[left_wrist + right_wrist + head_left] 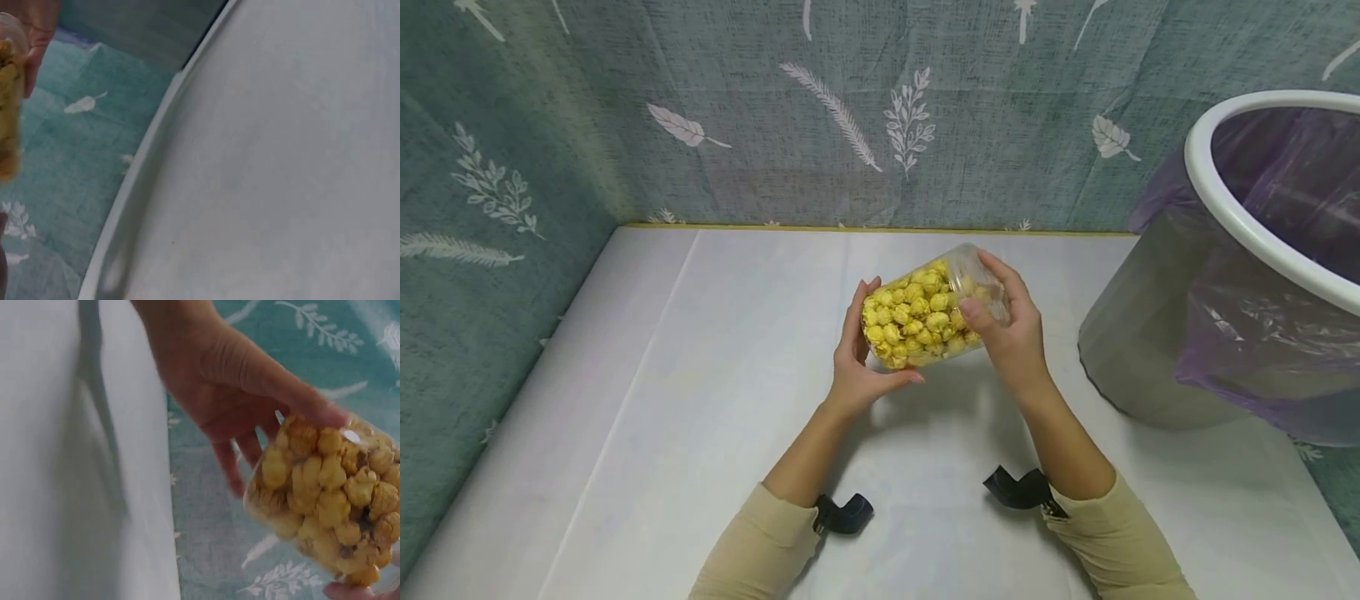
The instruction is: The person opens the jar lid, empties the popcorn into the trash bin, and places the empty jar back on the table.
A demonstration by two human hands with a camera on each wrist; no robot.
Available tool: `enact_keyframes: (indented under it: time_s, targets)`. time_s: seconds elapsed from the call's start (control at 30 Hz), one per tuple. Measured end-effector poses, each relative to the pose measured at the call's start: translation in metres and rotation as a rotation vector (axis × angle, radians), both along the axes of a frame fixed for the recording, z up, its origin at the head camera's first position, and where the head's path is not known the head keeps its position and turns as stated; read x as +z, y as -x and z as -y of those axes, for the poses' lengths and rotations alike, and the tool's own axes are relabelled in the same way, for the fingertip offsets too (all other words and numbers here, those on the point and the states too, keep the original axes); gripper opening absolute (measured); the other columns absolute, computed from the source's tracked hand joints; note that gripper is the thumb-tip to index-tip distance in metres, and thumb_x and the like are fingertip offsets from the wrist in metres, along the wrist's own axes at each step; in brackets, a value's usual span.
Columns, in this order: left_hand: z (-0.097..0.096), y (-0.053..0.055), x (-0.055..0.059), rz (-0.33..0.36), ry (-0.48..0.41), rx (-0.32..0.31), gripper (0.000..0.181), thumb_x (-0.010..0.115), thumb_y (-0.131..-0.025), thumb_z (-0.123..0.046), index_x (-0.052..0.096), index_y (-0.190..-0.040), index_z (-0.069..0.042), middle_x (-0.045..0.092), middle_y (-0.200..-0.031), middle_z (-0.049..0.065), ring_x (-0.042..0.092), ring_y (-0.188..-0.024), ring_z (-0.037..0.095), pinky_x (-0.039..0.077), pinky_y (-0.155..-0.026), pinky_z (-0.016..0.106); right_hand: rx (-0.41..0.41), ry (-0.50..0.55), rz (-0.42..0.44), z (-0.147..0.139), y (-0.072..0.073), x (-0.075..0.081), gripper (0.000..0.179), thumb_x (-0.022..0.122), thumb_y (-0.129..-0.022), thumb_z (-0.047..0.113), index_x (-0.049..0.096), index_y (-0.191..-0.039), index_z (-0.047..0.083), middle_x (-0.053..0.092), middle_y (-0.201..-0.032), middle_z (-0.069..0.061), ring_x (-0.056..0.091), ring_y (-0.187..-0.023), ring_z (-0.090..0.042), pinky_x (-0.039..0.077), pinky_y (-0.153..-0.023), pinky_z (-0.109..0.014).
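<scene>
A clear plastic jar of yellow popcorn [917,317] is held between both hands over the white table, tilted with its clear end up to the right. My left hand [856,375] grips the lower left end, thumb underneath and fingers behind. At the clear end, my right hand [1017,337] holds the jar with its thumb on the near side and fingers around the top. The right wrist view shows the right hand's thumb [312,406] lying along the jar [331,494]. Only a strip of the jar [7,106] enters the left wrist view.
To the right stands a grey bin [1157,325] with a white rim [1232,200] and a purple liner bag [1262,333]. Leaf-patterned green cloth [760,142] hangs behind the white table [715,375] and along its left side.
</scene>
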State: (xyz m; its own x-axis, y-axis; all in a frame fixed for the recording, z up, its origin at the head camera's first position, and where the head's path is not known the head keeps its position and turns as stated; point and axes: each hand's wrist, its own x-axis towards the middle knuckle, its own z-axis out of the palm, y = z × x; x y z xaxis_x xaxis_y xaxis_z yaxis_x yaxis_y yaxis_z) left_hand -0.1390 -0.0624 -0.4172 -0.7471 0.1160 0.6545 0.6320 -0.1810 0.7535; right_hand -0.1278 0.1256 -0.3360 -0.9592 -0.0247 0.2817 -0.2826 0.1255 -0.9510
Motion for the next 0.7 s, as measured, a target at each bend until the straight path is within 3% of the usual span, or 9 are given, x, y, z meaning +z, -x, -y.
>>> enact_keyframes:
  time_s: [0.07,0.17,0.23,0.37,0.53,0.7]
  targets:
    - [-0.0006,0.0012,-0.0003,-0.066,-0.020,0.080,0.112,0.079,-0.070,-0.048,0.016,-0.149,0.001,0.027,-0.149,0.018,0.032,-0.135,0.026,0.031,-0.110,0.035,0.029,0.013,0.006,0.0021,-0.0016,0.0003,0.066,0.058,-0.085,0.041,0.039,-0.144,0.020,0.036,-0.144,-0.009,0.044,-0.120,-0.028,0.048,-0.084,-0.045]
    - [-0.0017,0.0023,-0.0001,-0.112,-0.065,0.138,0.102,0.077,-0.071,-0.053,0.026,-0.147,-0.007,0.032,-0.143,0.010,0.034,-0.131,0.025,0.032,-0.109,0.036,0.067,0.024,-0.001,0.0061,-0.0036,0.0003,0.073,0.056,-0.085,0.055,0.037,-0.146,0.019,0.036,-0.142,-0.014,0.048,-0.112,-0.030,0.047,-0.082,-0.042]
    - [-0.0027,0.0013,0.0000,-0.109,-0.082,0.152,0.098,0.075,-0.072,-0.055,0.029,-0.146,-0.009,0.034,-0.142,0.005,0.036,-0.129,0.023,0.034,-0.108,0.034,0.067,0.015,-0.011,0.0082,-0.0053,0.0000,0.077,0.055,-0.084,0.060,0.036,-0.146,0.019,0.036,-0.144,-0.014,0.046,-0.116,-0.032,0.047,-0.085,-0.048]
    - [-0.0044,-0.0008,0.0004,-0.078,-0.095,0.155,0.100,0.075,-0.071,-0.056,0.031,-0.142,-0.001,0.036,-0.140,0.004,0.039,-0.128,0.023,0.036,-0.107,0.034,0.024,-0.040,-0.053,0.0093,-0.0087,0.0000,0.074,0.054,-0.085,0.058,0.040,-0.145,0.017,0.035,-0.148,-0.008,0.033,-0.130,-0.030,0.036,-0.095,-0.064]
    - [-0.0041,-0.0019,0.0034,0.008,-0.138,0.080,0.101,0.075,-0.070,-0.058,0.032,-0.141,-0.001,0.042,-0.137,0.003,0.044,-0.124,0.023,0.040,-0.103,0.032,0.007,-0.129,-0.166,0.0070,-0.0105,0.0008,0.081,0.051,-0.084,0.068,0.042,-0.144,0.014,0.039,-0.145,-0.006,0.027,-0.125,-0.018,0.027,-0.097,-0.058]
    - [0.0002,0.0005,0.0079,0.220,-0.213,-0.113,0.110,0.074,-0.068,-0.063,0.028,-0.146,0.000,0.047,-0.131,0.000,0.050,-0.114,0.015,0.048,-0.093,0.026,0.072,-0.191,-0.374,0.0018,-0.0056,0.0012,0.079,0.052,-0.085,0.067,0.042,-0.144,0.015,0.039,-0.138,-0.018,0.027,-0.121,-0.018,0.026,-0.093,-0.054]
